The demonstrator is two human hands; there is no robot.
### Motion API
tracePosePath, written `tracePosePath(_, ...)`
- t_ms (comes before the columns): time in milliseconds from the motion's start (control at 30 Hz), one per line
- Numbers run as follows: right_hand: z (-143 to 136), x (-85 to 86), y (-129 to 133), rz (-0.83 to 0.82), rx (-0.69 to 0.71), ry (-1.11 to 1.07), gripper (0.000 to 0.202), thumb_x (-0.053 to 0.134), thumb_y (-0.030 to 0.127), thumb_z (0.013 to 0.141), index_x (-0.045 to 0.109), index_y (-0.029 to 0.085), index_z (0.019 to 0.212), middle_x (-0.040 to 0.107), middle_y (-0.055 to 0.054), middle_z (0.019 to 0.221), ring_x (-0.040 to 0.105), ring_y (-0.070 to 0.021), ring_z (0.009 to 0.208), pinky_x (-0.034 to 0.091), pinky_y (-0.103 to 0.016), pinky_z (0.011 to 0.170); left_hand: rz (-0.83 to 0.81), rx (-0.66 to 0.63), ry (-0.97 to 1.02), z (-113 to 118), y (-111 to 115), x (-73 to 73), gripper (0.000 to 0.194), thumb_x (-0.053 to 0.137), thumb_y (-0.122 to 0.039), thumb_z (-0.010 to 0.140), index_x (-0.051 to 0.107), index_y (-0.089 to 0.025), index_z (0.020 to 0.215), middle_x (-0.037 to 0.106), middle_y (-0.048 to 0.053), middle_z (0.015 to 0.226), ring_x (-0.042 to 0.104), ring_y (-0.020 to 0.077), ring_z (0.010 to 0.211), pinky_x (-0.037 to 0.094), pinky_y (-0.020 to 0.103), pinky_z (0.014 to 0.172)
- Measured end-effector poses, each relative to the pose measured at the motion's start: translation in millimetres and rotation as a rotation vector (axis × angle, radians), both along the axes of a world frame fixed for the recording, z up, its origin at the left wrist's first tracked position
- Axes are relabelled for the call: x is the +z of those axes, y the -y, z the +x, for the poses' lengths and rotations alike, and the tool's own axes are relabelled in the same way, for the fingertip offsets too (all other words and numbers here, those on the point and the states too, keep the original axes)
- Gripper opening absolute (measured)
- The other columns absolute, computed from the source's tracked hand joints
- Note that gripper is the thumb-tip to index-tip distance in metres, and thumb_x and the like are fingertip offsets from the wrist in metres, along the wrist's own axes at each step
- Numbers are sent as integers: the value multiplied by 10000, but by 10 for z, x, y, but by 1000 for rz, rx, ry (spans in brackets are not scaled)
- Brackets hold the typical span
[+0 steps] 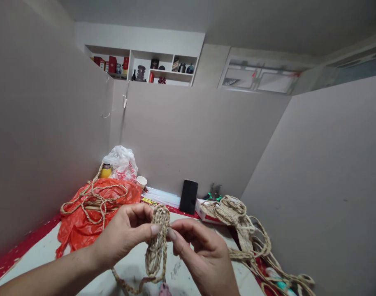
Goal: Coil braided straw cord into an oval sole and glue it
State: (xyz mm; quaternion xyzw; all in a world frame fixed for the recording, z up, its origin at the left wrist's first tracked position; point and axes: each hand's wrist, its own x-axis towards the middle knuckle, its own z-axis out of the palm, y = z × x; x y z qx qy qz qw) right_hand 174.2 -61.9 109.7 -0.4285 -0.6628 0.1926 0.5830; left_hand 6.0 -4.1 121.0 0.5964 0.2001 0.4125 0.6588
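Observation:
Between my two hands hangs a long oval coil of braided straw cord (155,255), held upright above the table. My left hand (126,232) pinches its upper left side, thumb across the front. My right hand (202,250) has thumb and forefinger closed at the coil's right edge, near the top. From the coil's lower end a length of cord trails down and left, partly behind my left wrist. A small pink item (165,289) shows just below the coil; its kind is unclear.
Loose cord lies on a red plastic bag (73,230) at left. Behind stand a yellow bottle (105,170), a white bag (121,158), a paper cup (141,181) and a leaning phone (188,197). Bundled cord (231,209) and green-handled pliers (215,193) are right. Grey partitions (188,131) enclose the table.

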Motion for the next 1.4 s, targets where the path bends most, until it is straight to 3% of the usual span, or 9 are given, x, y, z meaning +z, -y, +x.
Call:
tracePosePath(200, -1, -74, -22, 50, -11, -32, 109, 646, 235, 838, 658, 230, 946, 663, 9, 715, 585, -120, 599, 498, -217, 549, 14, -9, -34, 9, -11, -42, 219, 754, -310, 711, 626, -134, 735, 591, -5, 681, 506, 96, 629, 420, 224, 607)
tracePosePath(333, 9, -119, -21, 74, -48, 51, 93, 643, 212, 841, 669, 225, 929, 673, 5, 729, 599, -131, 615, 505, -235, 575, -2, -2, -30, 14, -9, -27, 234, 765, -312, 691, 619, -131, 710, 572, -12, 653, 486, 92, 605, 408, 221, 588)
tracePosePath(600, -33, -64, -15, 317, -37, 159, 229, 632, 68, 827, 687, 241, 966, 692, 5, 764, 612, -125, 629, 499, -229, 581, 2, -14, -27, 0, -13, -50, 215, 748, -294, 705, 613, -127, 703, 564, -13, 640, 490, 89, 590, 411, 221, 583)
tracePosePath(833, -48, -159, -24, 218, -117, 61, 148, 662, 145, 819, 664, 222, 946, 695, 10, 748, 634, -134, 624, 526, -225, 581, -17, -22, -20, 11, -16, -35, 222, 755, -294, 697, 602, -134, 715, 577, -6, 662, 511, 98, 611, 426, 233, 601)
tracePosePath(1000, -62, -100, 1, 189, -113, 102, 86, 644, 156, 837, 698, 211, 874, 691, -3, 721, 624, -139, 618, 506, -229, 573, -44, -3, 32, 21, -26, -45, 252, 771, -284, 685, 565, -165, 768, 586, -17, 676, 517, 97, 604, 422, 226, 585)
tracePosePath(1167, -79, -43, 23, 286, -60, 108, 233, 641, 66, 811, 716, 233, 955, 702, -12, 763, 629, -145, 636, 512, -245, 589, 2, -7, 23, 2, -27, -41, 214, 737, -303, 727, 588, -151, 731, 564, -17, 656, 500, 90, 592, 415, 220, 579)
tracePosePath(1400, -62, -99, 18, 338, -40, 156, 370, 604, 10, 816, 686, 251, 1085, 738, -58, 921, 667, -178, 745, 544, -293, 660, -1, -18, -9, 1, -20, -52, 209, 729, -300, 730, 595, -139, 723, 550, -20, 635, 484, 88, 565, 413, 229, 566)
